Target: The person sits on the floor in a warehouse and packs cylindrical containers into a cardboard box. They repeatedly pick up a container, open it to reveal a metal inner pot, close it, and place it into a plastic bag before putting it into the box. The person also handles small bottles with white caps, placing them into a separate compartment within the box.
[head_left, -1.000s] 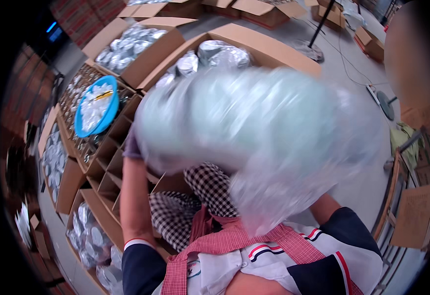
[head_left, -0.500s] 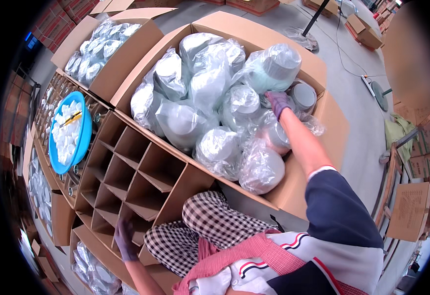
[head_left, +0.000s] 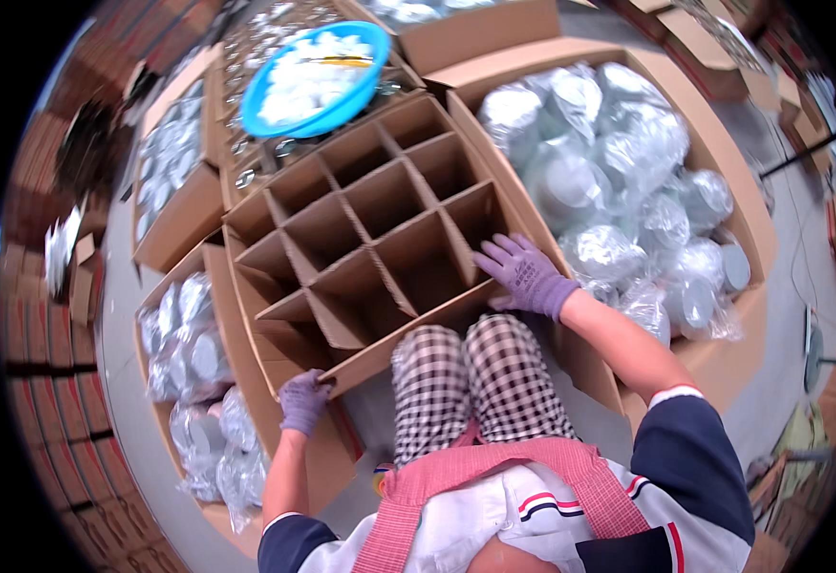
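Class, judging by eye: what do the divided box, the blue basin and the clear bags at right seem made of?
Divided box: matt brown cardboard, shown by its thin, slotted dividers.
Blue basin: probably plastic; smooth and evenly coloured.
Clear bags: apparently thin, glossy plastic film, with crinkles and bright highlights; what the contents are made of is hard to tell.

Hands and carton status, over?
Left hand at near-left corner of divided carton; right hand at near-right, fingers spread. Dividers standing. Carton of bagged goods alongside, right.
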{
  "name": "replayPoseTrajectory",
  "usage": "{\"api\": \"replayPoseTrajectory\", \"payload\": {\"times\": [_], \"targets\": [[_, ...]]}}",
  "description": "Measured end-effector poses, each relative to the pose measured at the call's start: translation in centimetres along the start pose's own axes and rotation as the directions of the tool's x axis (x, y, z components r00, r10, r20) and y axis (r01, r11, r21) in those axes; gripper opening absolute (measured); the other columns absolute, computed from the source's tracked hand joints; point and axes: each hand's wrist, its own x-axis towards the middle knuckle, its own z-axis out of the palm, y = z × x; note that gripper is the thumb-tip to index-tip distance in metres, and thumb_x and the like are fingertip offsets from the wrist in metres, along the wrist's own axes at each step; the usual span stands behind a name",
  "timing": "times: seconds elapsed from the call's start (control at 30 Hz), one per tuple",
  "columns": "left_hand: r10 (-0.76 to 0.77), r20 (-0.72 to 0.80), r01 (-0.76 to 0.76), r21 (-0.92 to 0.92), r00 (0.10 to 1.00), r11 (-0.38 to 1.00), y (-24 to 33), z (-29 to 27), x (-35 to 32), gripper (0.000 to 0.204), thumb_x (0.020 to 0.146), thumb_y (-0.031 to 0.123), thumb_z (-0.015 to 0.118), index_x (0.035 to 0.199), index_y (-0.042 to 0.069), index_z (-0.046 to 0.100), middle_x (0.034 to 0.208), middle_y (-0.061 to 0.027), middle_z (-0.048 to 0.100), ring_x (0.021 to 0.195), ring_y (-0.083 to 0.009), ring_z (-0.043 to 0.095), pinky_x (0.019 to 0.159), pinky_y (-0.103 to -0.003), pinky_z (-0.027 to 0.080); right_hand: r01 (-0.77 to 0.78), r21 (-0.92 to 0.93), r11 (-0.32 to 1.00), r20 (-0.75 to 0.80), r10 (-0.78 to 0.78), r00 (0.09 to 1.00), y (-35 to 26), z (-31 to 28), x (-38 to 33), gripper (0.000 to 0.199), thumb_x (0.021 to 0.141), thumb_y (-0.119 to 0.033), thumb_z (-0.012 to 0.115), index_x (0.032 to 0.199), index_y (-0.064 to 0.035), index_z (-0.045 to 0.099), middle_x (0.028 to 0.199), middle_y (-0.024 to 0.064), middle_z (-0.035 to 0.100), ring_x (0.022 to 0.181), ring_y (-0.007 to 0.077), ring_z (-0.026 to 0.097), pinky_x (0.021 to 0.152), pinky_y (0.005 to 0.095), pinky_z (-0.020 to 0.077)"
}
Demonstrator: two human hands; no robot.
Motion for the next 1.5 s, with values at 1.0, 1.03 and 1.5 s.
{"api": "replayPoseTrajectory", "payload": {"times": [1.0,1.03,1.5], "targets": [[0.29,-0.541,0.027,-0.441,0.789,-0.897,25.9,-10.1,-3.8,0.057,0.096,0.048,0.049,0.138,0.01,0.044,0.136,-0.0076,0.052,0.123,-0.0262,0.05,0.103,-0.043,0.043,-0.077,-0.749,0.659,-0.28,-0.209,0.937,-21.0,-56.0,0.3,0.052,0.081,-0.039,0.066,0.117,-0.0019,0.063,0.107,0.0129,0.067,0.1,0.0271,0.061,0.089,0.0372,0.0474],[0.172,-0.479,-0.071,-0.449,0.861,-0.891,22.0,-8.6,-5.2,0.058,0.095,0.047,0.052,0.139,0.01,0.043,0.135,-0.0073,0.052,0.123,-0.0263,0.05,0.103,-0.044,0.043,0.085,-0.709,0.7,-0.23,-0.343,0.911,-19.9,-51.3,-0.1,0.054,0.079,-0.038,0.068,0.119,-0.0023,0.062,0.11,0.0135,0.066,0.103,0.0287,0.06,0.09,0.0385,0.0469],[0.514,-0.593,-0.633,0.009,0.62,0.774,26.5,-10.9,-8.9,0.053,0.087,0.042,0.057,0.123,0.003,0.057,0.119,-0.0216,0.058,0.118,-0.0323,0.052,0.102,-0.049,0.036,-0.347,-0.347,0.871,-0.712,-0.004,0.702,-9.5,-41.8,-10.0,0.026,0.088,-0.013,0.059,0.111,-0.0017,0.063,0.097,0.0121,0.066,0.083,0.0184,0.063,0.072,0.0311,0.0505]]}}
